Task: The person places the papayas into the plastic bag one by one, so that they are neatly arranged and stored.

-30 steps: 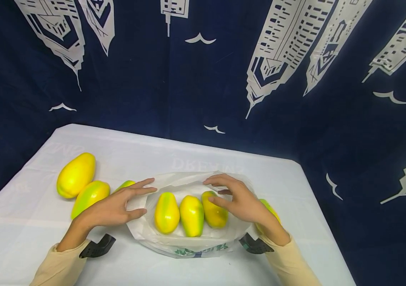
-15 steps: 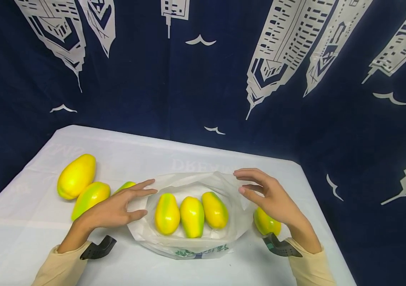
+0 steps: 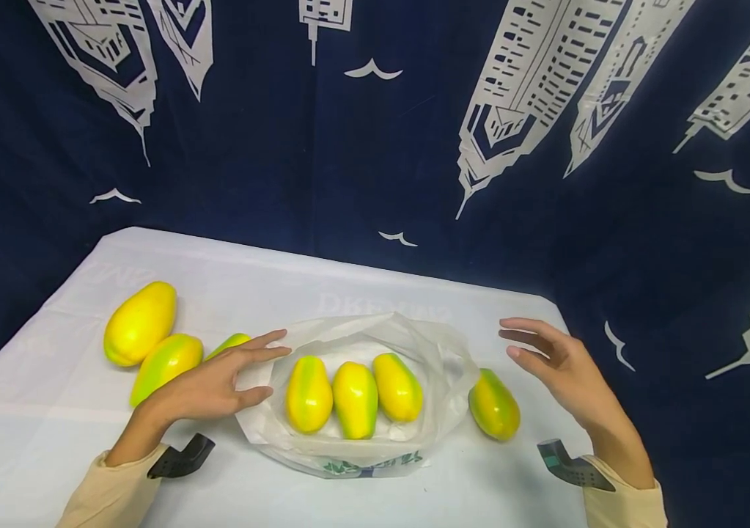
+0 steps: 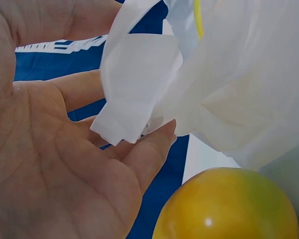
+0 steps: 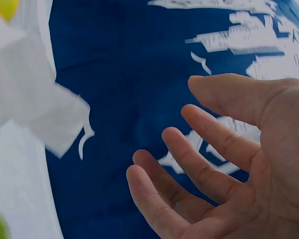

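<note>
A translucent white plastic bag (image 3: 443, 367) sits with its mouth spread at the table's middle. Inside it three yellow-green, papaya-shaped fruits (image 3: 355, 400) lie side by side. My left hand (image 3: 212, 381) is at the bag's left rim with its fingers extended. In the left wrist view a white strip of the bag (image 4: 134, 84) hangs over those fingers. My right hand (image 3: 562, 374) is in the air to the right, fingers loosely bent, palm facing the bag and nothing held. Between it and the bag, another such fruit (image 3: 495, 405) rests on the table.
Left of the bag lie two more fruits, a large one (image 3: 141, 323) and a smaller one (image 3: 166, 367). Another fruit (image 3: 234, 340) shows partly behind the left hand. A white cloth (image 3: 269, 282) covers the table, and a dark blue curtain (image 3: 249, 161) with white buildings hangs behind.
My right hand has moved from above the rightmost fruit in the bag out to the right, past the bag's edge. The fruit beside the bag is now uncovered. My left hand stays put.
</note>
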Motion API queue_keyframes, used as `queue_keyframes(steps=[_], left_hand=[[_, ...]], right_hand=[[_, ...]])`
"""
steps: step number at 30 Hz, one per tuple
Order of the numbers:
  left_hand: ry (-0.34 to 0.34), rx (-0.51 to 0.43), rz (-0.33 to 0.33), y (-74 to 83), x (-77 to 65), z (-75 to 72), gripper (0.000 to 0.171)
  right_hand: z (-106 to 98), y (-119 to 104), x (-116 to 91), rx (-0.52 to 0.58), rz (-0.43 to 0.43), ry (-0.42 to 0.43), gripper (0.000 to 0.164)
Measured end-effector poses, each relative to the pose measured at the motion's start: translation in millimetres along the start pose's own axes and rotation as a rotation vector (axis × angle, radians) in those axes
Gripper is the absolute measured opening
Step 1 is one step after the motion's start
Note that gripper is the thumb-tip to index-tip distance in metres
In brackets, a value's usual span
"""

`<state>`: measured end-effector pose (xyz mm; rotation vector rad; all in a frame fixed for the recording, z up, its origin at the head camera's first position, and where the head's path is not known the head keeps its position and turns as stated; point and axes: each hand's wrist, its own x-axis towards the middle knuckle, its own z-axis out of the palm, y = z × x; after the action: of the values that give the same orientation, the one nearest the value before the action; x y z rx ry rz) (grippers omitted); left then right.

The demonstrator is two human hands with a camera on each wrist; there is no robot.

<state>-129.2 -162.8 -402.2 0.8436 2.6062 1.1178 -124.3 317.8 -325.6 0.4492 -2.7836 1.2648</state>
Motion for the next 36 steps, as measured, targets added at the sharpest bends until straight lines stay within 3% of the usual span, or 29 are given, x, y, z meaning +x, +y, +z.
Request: queue_keyframes(steps=[9, 20, 28, 36], left_hand=[[-0.007, -0.014, -0.008, 1.0, 0.8, -0.7, 0.057], [-0.011, -0.014, -0.016, -2.1, 1.6, -0.3, 0.057], [-0.011, -0.018, -0.017, -2.0, 1.8, -1.2, 0.057], [-0.012, -0.017, -0.012, -2.5, 2.0, -0.5, 0.058]], right_hand=[[-17, 43, -20, 0.124, 0.098, -0.019, 0.044], [-19, 99, -27, 0.637, 0.168, -0.303, 0.044], [-4, 118, -26, 0.528, 0.323, -0.379, 0.05], [6, 120, -26, 0.569, 0.416, -0.38, 0.056]])
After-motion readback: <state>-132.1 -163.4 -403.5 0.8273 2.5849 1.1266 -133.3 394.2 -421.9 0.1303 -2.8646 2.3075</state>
